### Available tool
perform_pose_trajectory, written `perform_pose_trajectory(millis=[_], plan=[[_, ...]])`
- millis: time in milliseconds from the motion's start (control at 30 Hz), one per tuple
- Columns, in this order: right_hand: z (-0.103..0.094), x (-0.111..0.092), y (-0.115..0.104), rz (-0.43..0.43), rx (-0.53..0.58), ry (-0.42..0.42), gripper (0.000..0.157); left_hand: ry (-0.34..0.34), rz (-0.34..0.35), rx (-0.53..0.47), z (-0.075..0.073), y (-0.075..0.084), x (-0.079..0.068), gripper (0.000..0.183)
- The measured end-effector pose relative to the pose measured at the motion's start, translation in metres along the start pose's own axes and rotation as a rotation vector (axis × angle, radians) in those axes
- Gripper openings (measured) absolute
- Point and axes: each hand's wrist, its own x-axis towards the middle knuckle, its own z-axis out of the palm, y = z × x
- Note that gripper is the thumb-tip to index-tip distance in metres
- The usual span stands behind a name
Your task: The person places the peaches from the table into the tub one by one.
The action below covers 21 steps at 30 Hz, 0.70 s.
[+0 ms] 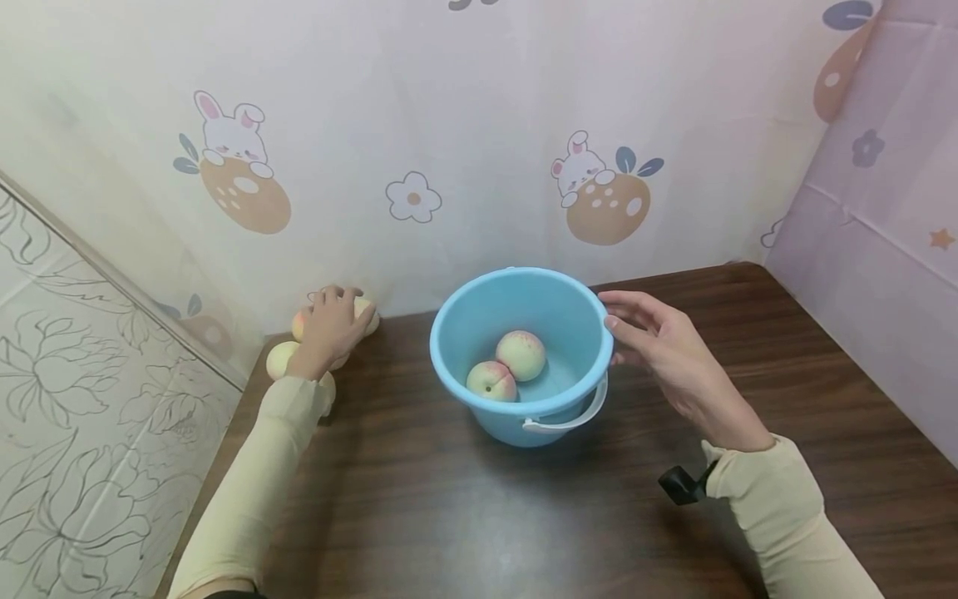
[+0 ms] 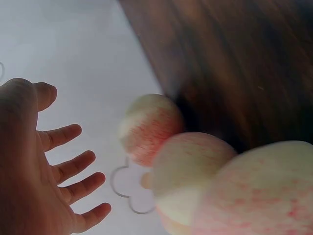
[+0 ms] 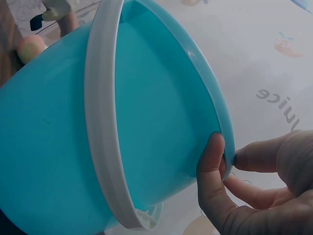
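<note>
Nearest, the left sleeve (image 1: 250,487) and right sleeve (image 1: 782,503) enter at the lower left and lower right of the head view, both cut off by its bottom edge. A small black object (image 1: 681,485) juts from the right cuff, too dark to make out. Dark wood-grained tabletop (image 1: 419,516) fills the lower middle.

At the centre stands a light blue bucket (image 1: 524,420), its white handle (image 3: 101,98) hanging down on the near side. Two peaches (image 1: 516,366) touch each other inside, the lower one partly covered by the near rim. Right of centre, the right hand (image 1: 677,358) pinches the bucket's rim between thumb and fingers; some fingers are hidden in the head view. The right wrist view cuts off the bucket's base.

Left of centre, the left hand (image 1: 329,329) is over a cluster of peaches (image 1: 281,360), hiding several, so their number cannot be told. The left wrist view shows its fingers spread apart; whether any fingertip touches fruit is unclear. There the nearest peach is blurred and cut off at lower right.

Farthest, a rabbit-printed curtain (image 1: 464,100) crosses the top, a print sliced by the upper edge.
</note>
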Motion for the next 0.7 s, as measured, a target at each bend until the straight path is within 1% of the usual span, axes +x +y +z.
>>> perform_pose_trajectory(millis=[67, 233, 433, 600, 700], plan=[[0.0, 0.0, 0.001, -0.002, 0.003, 0.001, 0.052, -0.011, -0.012, -0.006, 0.004, -0.005, -0.002, 0.063], [0.0, 0.0, 0.002, -0.008, 0.015, 0.0, 0.052, -0.021, -0.016, -0.007, 0.011, -0.017, -0.006, 0.06], [0.0, -0.001, 0.002, -0.009, -0.001, 0.002, 0.052, -0.031, -0.021, 0.051, 0.019, -0.031, -0.009, 0.061], [0.001, -0.001, 0.002, -0.006, -0.016, 0.01, 0.053, -0.026, -0.041, 0.044, 0.024, -0.038, -0.011, 0.067], [0.001, -0.001, 0.001, -0.003, -0.025, 0.015, 0.055, -0.019, -0.042, 0.029, 0.024, -0.041, -0.013, 0.067]])
